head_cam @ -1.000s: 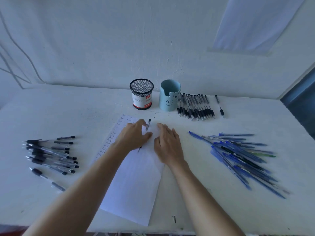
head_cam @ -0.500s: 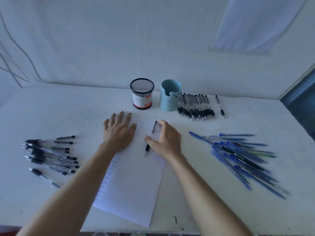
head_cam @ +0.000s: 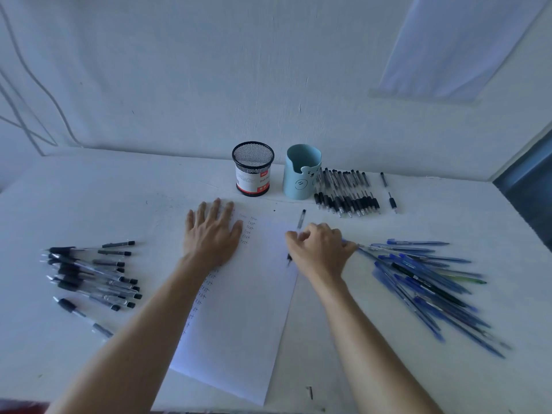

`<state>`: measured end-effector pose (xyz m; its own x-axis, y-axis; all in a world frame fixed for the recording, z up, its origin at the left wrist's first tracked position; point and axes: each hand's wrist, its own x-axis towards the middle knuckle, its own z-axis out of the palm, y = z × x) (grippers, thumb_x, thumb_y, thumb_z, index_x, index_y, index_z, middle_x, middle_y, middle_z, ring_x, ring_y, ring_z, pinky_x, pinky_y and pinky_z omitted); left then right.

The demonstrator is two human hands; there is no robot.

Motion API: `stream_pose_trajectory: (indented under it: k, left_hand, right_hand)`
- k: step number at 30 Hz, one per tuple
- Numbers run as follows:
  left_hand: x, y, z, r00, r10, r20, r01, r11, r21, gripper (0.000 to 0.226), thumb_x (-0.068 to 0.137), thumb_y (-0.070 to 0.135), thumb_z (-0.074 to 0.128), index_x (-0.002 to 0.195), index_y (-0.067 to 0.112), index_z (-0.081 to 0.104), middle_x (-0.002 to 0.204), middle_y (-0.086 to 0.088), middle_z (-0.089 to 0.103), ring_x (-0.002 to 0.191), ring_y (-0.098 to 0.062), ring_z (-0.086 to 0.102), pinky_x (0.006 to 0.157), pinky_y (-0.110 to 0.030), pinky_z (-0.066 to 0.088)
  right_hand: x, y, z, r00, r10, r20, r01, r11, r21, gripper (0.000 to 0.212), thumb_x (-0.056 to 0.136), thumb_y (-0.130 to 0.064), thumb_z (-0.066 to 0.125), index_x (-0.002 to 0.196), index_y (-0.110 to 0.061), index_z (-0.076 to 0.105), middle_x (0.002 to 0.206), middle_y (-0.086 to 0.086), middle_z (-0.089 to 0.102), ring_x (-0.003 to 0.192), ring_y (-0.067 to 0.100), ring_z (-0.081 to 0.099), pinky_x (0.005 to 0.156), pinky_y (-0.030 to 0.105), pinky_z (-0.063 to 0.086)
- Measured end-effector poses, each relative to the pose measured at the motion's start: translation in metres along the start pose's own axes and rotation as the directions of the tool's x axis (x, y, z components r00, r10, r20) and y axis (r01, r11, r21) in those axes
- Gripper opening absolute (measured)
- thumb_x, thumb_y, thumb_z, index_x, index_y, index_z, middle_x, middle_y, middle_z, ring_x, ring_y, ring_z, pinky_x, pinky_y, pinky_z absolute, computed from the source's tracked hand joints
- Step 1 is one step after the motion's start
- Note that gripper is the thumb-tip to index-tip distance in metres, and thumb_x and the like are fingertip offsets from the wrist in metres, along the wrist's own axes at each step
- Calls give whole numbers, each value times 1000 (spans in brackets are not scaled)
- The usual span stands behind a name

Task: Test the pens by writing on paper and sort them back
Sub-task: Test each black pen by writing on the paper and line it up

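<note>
A white sheet of paper (head_cam: pixel 239 312) lies in front of me, with rows of the word "test" written down its left side. My left hand (head_cam: pixel 212 234) presses flat on the sheet's upper left corner, fingers spread. My right hand (head_cam: pixel 321 249) curls over a black pen (head_cam: pixel 301 220) at the sheet's upper right edge. The pen's cap end sticks out beyond the fingers, and its tip (head_cam: pixel 289 259) shows below the thumb, touching the paper.
Black pens lie in a pile at the left (head_cam: pixel 89 276) and in a row at the back (head_cam: pixel 346 189). A heap of blue pens (head_cam: pixel 424 282) is at the right. A black mesh cup (head_cam: pixel 253 168) and a light-blue bear cup (head_cam: pixel 302 174) stand by the wall.
My left hand let go of the pen and moved left to lie flat on the paper. The sheet turned straighter. My right hand closed its fingers around the pen.
</note>
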<state>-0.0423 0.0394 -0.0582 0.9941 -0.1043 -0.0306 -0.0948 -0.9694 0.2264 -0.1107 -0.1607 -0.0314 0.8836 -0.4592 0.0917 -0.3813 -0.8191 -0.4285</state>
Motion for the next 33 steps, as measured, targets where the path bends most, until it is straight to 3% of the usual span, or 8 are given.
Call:
stream_pose_trajectory:
  k: [5,9,13,17,21,24,28,33]
  left_hand:
    - [1,-1,2,1000,7,-10,-7,1000,16,63,100,58,21,157,34,16,167,1,12,153,-27,7,123,-48,2]
    - [2,-2,3,1000,12,-25,-11,1000,24,62,100,58,22,156,34,17,166,1,14,152,-27,8,123,-48,3]
    - [3,-1,4,999,16,-36,-15,1000,20,61,100,58,23,155,34,19,165,1,16,152,-28,10,123,-49,5]
    - [3,-2,4,999,14,-45,-13,1000,16,61,99,58,24,155,34,20,165,1,17,151,-28,11,123,-49,6]
    - [3,-2,4,999,13,-50,-13,1000,15,61,99,58,25,154,34,21,165,1,18,151,-27,11,123,-49,6]
    - [3,-2,4,998,16,-53,-15,1000,16,60,99,58,26,153,34,22,164,1,19,150,-27,12,122,-49,7]
    - [3,-1,4,999,13,-53,-13,1000,0,60,99,58,27,153,34,23,164,1,19,151,-27,12,122,-49,6]
    - [2,-1,3,998,7,-55,-7,1000,-3,60,98,58,28,153,35,24,164,2,20,150,-26,13,122,-48,6]
  right_hand:
    - [38,22,-29,982,112,-151,-95,989,112,23,82,-42,52,77,-22,63,71,-7,59,78,21,55,82,39,25]
    - [75,38,-42,962,172,-210,-154,983,101,22,82,-41,51,80,-24,64,67,-6,63,73,19,56,80,41,22]
    - [108,43,-47,943,194,-270,-176,980,90,22,88,-36,52,80,-21,65,64,-5,60,59,15,46,80,40,20]
    - [128,43,-38,955,171,-242,-182,983,-24,27,90,-39,54,76,-19,67,65,-3,60,80,25,53,81,41,22]
    - [135,45,-27,968,183,-170,-201,975,-91,29,90,-46,58,80,-23,72,76,-2,65,100,28,54,93,46,27]
    - [134,44,-25,964,197,-176,-214,973,-82,29,89,-49,57,83,-25,72,80,-2,66,101,29,55,97,47,26]
    - [125,40,-28,961,193,-198,-202,979,-26,25,86,-46,57,91,-25,70,82,-3,61,103,28,54,92,43,25]
    - [93,23,-24,956,79,-284,-66,996,55,23,84,-40,58,97,-25,69,101,-1,67,101,27,57,85,38,28]
